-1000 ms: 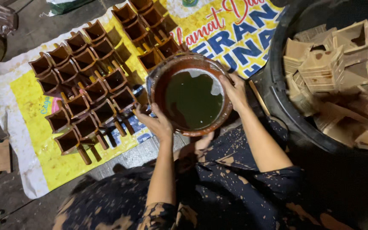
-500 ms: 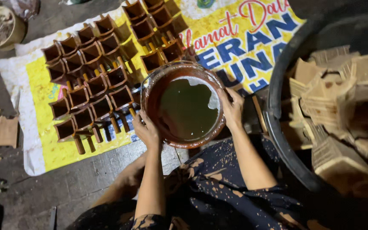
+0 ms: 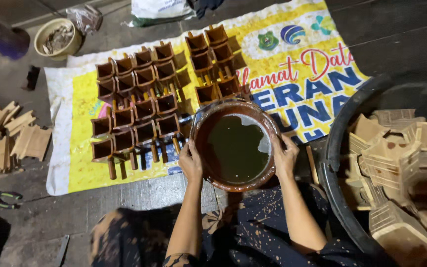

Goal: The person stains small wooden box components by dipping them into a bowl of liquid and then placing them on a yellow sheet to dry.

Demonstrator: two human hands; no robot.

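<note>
Both hands on one round brown bowl (image 3: 235, 144) of dark liquid: left hand (image 3: 191, 161) and right hand (image 3: 284, 156) each have fingers clasped on its rim, holding it over the printed banner (image 3: 292, 64). Roughly twenty small brown moulds (image 3: 145, 110) stand in rows beside it; one black tub (image 3: 333, 163) sits right

Brown bowl (image 3: 201, 143) w/ dark-green liquid (image 3: 235, 147); yellow banner (image 3: 87, 178).

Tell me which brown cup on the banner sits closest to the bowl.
The cup at the near end of the right-hand cluster; its base almost meets the bowl rim. The rest stand farther left or beyond it.
</note>
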